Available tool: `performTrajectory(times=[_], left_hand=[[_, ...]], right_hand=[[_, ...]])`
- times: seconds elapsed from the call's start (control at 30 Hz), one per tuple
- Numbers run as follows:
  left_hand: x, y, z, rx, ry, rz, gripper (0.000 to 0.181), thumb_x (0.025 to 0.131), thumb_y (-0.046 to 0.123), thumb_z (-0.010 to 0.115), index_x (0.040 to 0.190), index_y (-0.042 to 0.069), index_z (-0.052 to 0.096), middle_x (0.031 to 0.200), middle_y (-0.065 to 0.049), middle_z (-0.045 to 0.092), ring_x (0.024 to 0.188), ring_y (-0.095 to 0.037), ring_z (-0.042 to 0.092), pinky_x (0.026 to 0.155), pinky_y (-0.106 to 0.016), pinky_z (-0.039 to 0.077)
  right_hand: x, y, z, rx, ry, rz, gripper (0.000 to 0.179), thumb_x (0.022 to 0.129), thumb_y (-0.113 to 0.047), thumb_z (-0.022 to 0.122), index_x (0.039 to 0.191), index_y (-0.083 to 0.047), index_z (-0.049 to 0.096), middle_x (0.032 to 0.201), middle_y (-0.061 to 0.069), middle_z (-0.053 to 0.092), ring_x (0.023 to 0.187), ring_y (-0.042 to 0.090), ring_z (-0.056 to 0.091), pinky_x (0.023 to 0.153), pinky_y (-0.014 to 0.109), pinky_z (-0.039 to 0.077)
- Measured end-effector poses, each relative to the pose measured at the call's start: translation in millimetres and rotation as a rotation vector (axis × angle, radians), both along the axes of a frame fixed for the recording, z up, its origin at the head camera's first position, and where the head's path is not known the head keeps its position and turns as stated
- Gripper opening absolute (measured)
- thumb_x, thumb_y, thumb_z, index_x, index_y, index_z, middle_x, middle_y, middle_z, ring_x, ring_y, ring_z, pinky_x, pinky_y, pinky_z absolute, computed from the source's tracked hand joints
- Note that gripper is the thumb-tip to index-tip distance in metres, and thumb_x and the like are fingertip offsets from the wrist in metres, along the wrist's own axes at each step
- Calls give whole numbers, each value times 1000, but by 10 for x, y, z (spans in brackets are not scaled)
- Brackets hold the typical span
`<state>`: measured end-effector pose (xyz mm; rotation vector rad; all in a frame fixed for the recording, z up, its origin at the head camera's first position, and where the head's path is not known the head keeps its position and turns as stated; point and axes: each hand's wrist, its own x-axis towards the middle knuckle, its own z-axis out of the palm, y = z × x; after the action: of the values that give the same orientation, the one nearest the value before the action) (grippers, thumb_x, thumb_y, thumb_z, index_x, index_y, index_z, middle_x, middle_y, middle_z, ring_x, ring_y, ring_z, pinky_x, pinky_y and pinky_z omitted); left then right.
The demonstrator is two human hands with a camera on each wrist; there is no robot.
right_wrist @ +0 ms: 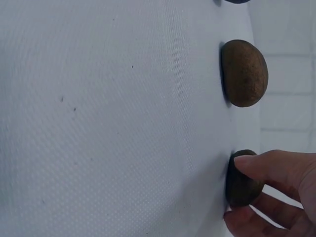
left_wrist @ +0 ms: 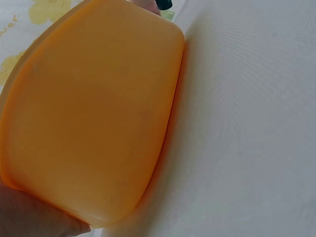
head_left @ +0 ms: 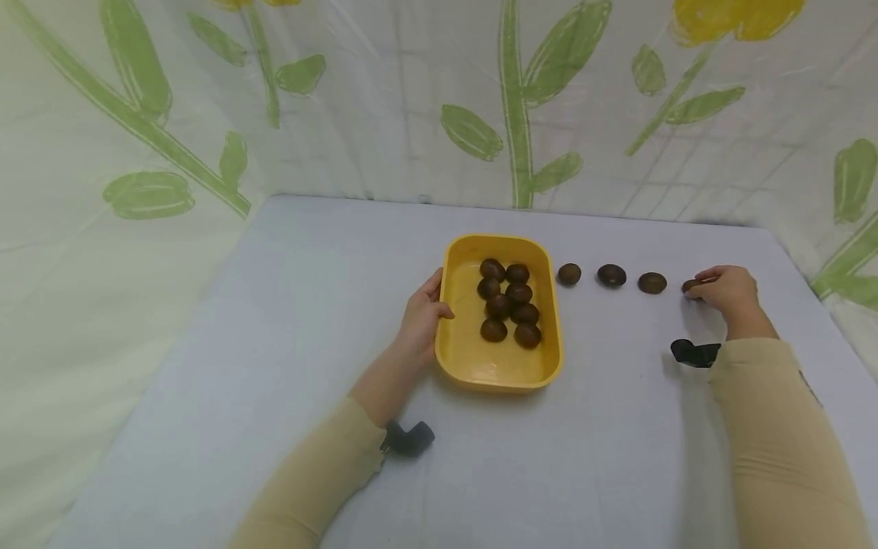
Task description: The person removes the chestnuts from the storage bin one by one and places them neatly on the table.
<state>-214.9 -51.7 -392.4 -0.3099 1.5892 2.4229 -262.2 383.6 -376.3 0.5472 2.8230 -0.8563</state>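
My left hand (head_left: pixel 418 316) grips the left rim of a yellow plastic tub (head_left: pixel 499 375), thumb over the edge and fingers on the outside. Inside it lie several dark brown oval fruits (head_left: pixel 498 306); their exact kind is unclear. At the right end of a row on the table, my right hand (head_left: pixel 730 291) pinches another brown oval fruit (right_wrist: pixel 244 185) between thumb and fingers; it appears to touch the cloth. Three more stand left of it in that row: one near the tub (head_left: pixel 569 274), a middle one (head_left: pixel 611 275) and the nearest one (right_wrist: pixel 244 73).
A white cloth covers the table (head_left: pixel 309 305). Behind it hangs a pale curtain (head_left: pixel 384 99) printed with green leaves and yellow flowers. Black wrist-camera mounts stick out at the left cuff (head_left: pixel 410 440) and the right cuff (head_left: pixel 694 354).
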Motion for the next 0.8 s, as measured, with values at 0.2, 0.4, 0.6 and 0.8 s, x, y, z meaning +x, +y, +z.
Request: performTrajectory(times=[0.2, 0.4, 0.6, 0.8], left_hand=[[1, -2, -5, -7, -6, 0, 80, 74, -21, 35, 147, 10, 27, 153, -4, 27, 140, -17, 26, 113, -34, 28], [4, 3, 4, -7, -10, 4, 80, 74, -21, 35, 147, 10, 27, 153, -4, 28, 140, -17, 27, 113, -33, 28], [1, -1, 13, 3, -14, 7, 80, 74, -21, 35, 147, 11, 26, 153, -4, 27, 140, -17, 27, 113, -33, 28], [-1, 7, 7, 0, -17, -1, 80, 75, -21, 35, 148, 11, 26, 153, -4, 27, 140, -17, 27, 113, -33, 28]], right_hand=[[-11, -6, 12, 15, -31, -1, 54, 83, -22, 59, 124, 10, 47, 125, 35, 42, 116, 48, 35, 90, 54, 35], [-89, -139, 227, 41, -19, 96, 60, 86, -26, 57, 131, 9, 40, 137, 39, 29, 121, 53, 31, 97, 61, 33], [-236, -585, 527, 68, 38, 225, 60, 86, -28, 59, 132, 6, 41, 138, 38, 31, 122, 54, 30, 100, 63, 29], [-257, -1138, 708, 48, 77, 350, 58, 84, -25, 63, 131, 3, 44, 137, 33, 37, 122, 49, 37, 96, 60, 37]])
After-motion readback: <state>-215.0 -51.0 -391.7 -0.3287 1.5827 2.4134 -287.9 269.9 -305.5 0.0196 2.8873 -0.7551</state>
